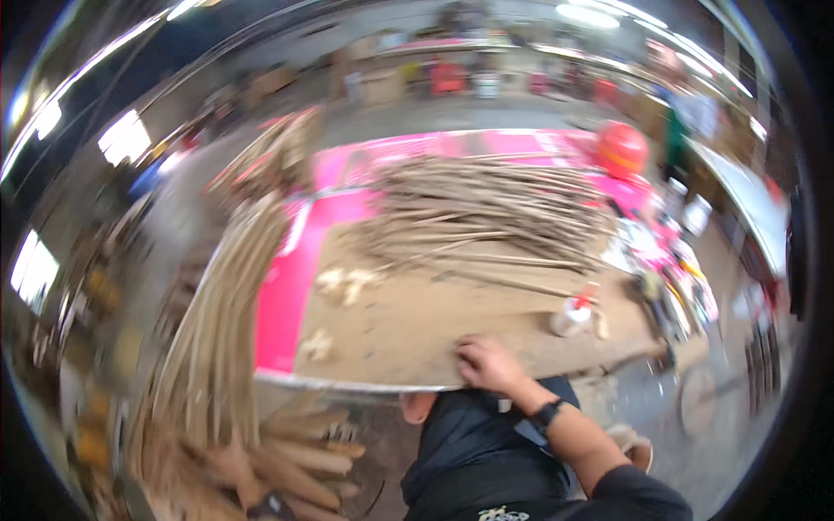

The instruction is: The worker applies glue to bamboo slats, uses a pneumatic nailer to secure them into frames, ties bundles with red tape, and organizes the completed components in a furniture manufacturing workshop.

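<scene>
rounded red object (621,149) near white bottles (697,214), small white container (571,318) with a red top, blurred red bin (448,78) beside a pale bucket (487,85) farther back, bright windows (123,139) at left, glowing ceiling lights (588,16) overhead

Opens onto a gray floor (391,123), with cluttered benches (443,49) toward the far wall (295,49). Shows bright white windows (124,137) at left. Glows at far right under ceiling lights (588,16); holds a long, pale-topped table (751,208) at right.
</scene>
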A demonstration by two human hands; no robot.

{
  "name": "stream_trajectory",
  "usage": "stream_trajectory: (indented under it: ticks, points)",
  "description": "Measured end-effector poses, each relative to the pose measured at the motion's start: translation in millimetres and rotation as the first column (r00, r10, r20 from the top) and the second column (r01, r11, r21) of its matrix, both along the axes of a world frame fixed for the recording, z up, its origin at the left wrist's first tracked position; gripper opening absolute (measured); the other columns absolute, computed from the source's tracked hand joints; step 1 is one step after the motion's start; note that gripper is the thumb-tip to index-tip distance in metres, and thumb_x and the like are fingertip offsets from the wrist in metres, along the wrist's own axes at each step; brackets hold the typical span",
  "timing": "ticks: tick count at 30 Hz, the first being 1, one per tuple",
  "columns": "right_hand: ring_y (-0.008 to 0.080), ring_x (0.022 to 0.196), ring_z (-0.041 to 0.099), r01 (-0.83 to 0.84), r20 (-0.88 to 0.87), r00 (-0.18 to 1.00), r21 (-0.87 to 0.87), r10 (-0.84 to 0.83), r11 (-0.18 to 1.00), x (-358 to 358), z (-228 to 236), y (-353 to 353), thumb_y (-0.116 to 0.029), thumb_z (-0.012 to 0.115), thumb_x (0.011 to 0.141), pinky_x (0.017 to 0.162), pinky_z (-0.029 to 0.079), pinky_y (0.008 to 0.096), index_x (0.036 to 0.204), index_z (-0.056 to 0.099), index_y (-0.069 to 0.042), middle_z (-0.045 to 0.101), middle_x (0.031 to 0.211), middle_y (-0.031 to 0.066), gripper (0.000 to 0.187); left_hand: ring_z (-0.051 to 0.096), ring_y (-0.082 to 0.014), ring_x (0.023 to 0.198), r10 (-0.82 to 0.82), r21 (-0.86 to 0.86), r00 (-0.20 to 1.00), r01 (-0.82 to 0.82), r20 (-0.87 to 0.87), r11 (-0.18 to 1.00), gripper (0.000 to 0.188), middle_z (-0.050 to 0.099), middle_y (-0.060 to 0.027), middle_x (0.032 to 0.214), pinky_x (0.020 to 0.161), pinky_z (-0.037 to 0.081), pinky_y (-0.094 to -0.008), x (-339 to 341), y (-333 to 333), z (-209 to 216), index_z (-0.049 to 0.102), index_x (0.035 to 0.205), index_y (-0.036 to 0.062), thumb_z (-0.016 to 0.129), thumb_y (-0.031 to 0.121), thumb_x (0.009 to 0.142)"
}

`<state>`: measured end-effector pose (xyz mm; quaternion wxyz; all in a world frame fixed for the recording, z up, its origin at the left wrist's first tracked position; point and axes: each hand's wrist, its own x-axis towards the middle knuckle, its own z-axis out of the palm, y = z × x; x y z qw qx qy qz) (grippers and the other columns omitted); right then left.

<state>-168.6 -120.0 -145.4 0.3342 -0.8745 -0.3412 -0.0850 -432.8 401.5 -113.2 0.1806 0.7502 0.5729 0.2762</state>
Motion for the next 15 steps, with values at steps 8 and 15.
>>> stream_trajectory:
  ticks: [8,15]
  points:
    - [0.034,0.12,0.057,-0.065,0.057,0.997,0.087,0.061,0.994,5,-26,-6,-0.022,0.066,0.091,0.103,0.048,0.0405,0.116,0.065,-0.002,0.061,0.128,0.0159,0.032,0.054,-0.034,0.129,-0.527,0.401,0.826,0.422,0.199,0.813,0.091,0.052,-0.0215,0.144,0.11,0.042,-0.0437,102,-121,-16,0.044,0.148,-0.0004,0.086,0.04,0.077]
    - [0.0337,0.115,0.056,-0.055,0.109,0.993,0.139,0.04,0.989,4,-27,-2,-0.022,0.066,0.088,0.1,0.049,0.041,0.106,0.064,-0.001,0.061,0.119,0.0154,0.028,0.056,-0.0324,0.124,-0.698,0.219,0.698,0.665,0.158,0.714,0.084,0.055,-0.0201,0.137,0.105,0.044,-0.0426,136,-184,-19,0.046,0.145,-0.001,0.085,0.033,0.079]
